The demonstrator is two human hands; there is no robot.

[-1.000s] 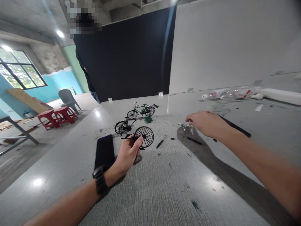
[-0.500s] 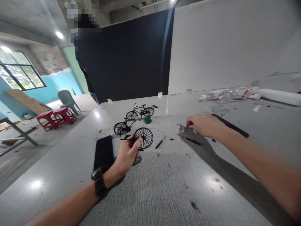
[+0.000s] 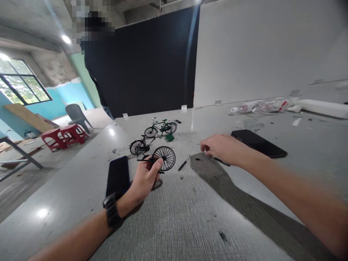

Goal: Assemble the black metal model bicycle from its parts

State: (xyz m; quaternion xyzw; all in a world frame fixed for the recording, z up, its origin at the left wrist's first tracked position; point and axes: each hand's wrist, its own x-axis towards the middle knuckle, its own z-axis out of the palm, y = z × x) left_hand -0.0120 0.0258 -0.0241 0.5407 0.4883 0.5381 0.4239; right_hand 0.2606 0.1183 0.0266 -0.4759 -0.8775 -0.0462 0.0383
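My left hand (image 3: 146,177) is closed round a small black part with a spoked toy bicycle wheel (image 3: 168,158) on it, the thumb pressed against the spokes. Just behind it stands the black rear section of a toy bicycle (image 3: 138,147), with one wheel showing. Farther back is a whole green toy bicycle (image 3: 163,127), and a small green block (image 3: 170,137) lies in front of it. My right hand (image 3: 217,145) hovers low over the table, its fingers curled down and together; whatever is between the fingertips is hidden. Under it a thin black rod (image 3: 223,161) shows partly.
One black phone (image 3: 118,175) lies left of my left hand, another (image 3: 261,143) beyond my right wrist. A small screwdriver-like tool (image 3: 182,165) rests mid-table. Plastic bottles (image 3: 266,106) lie at the back right. A person (image 3: 92,72) stands behind the table.
My right hand has moved left and slightly nearer, away from the clear bag of small parts, uncovering more of the right phone. The left hand keeps its hold on the wheel.
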